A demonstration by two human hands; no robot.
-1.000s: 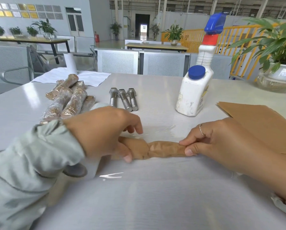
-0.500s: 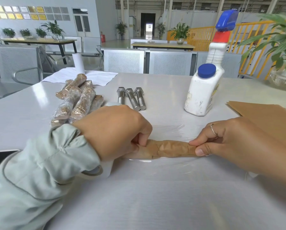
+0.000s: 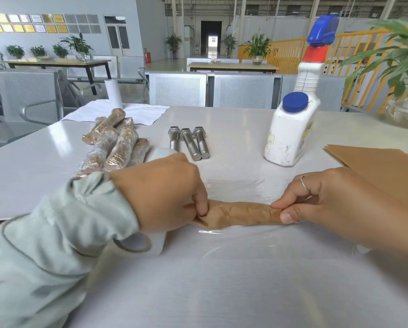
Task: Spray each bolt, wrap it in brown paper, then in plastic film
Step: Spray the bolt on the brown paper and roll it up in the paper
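Both hands shift slightly; left hand (image 3: 160, 192) now pinches folded end of paper-wrapped bolt (image 3: 241, 213), right hand (image 3: 335, 200) pinches other end. Bolt lies on plastic film (image 3: 233, 185) mid-worktop, toward near edge. Film wrap likely next.

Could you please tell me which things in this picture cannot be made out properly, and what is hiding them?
- Bolt inside the brown paper-wrapped roll: head view, fully covered by paper.
- Roll's ends: hidden by the left hand and right hand pinching them.
- White film roll: mostly behind the left hand.
- White spray bottle label: too small to read.
- Stack of film-wrapped bolts: count unclear, they overlap.
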